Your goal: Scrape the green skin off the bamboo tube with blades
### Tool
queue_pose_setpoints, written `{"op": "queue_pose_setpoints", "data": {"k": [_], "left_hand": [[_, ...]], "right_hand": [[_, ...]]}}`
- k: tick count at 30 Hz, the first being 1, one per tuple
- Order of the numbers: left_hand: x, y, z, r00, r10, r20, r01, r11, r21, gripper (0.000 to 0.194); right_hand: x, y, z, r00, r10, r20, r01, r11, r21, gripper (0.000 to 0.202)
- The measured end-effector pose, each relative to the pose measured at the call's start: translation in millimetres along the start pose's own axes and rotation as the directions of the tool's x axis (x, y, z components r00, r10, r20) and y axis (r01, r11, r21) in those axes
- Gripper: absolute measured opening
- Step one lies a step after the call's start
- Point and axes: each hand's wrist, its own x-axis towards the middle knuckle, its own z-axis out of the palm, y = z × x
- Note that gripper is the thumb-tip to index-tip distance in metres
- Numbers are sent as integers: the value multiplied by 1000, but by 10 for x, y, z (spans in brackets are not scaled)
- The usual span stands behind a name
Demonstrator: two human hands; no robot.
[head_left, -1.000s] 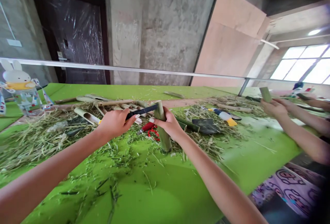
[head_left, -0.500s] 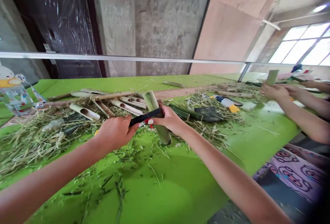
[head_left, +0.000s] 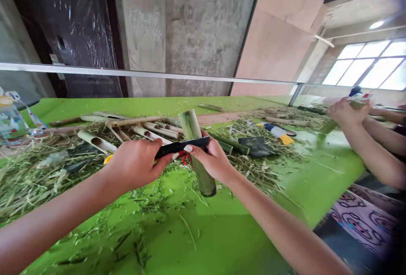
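My left hand [head_left: 135, 161] is wrapped round the handle end of a black bladed tool [head_left: 182, 145], which lies across a green bamboo piece [head_left: 204, 175]. The bamboo stands tilted over the green table [head_left: 177, 228], its pale, partly peeled upper end leaning left. My right hand [head_left: 211, 152] grips the bamboo behind the tool, with its thumb on or beside the blade. A bit of red shows under the tool, partly hidden by my fingers. Green shavings lie on the table below both hands.
Split bamboo pieces [head_left: 95, 140] and heaps of shavings [head_left: 28, 182] lie behind and left. Green bamboo tubes [head_left: 233, 143], a dark flat piece [head_left: 255, 146] and a yellow-and-blue-handled tool [head_left: 277, 132] are to the right. Another person's hands [head_left: 347, 112] hold bamboo at far right.
The bamboo's lower end has come closer and slightly right. The black tool has shifted right across it, and my left hand is a little lower. The other person's hands have moved too.
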Motion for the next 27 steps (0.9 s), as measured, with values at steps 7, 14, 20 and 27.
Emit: {"op": "queue_pose_setpoints", "data": {"k": [7, 14, 20, 27], "left_hand": [[112, 3, -4, 1000, 5, -2, -5, 999, -38, 44], [182, 49, 61, 1000, -6, -7, 6, 1000, -15, 47], [561, -290, 56, 942, -334, 33, 329, 897, -297, 60], [575, -360, -96, 931, -310, -191, 261, 934, -242, 61]], "right_hand": [[-28, -21, 36, 989, -6, -145, 2, 1000, -26, 29], [16, 3, -1, 989, 30, -142, -34, 999, -25, 33], [69, 151, 7, 992, 27, -121, -54, 974, -221, 35], [173, 307, -36, 985, 170, -32, -168, 984, 53, 39]]}}
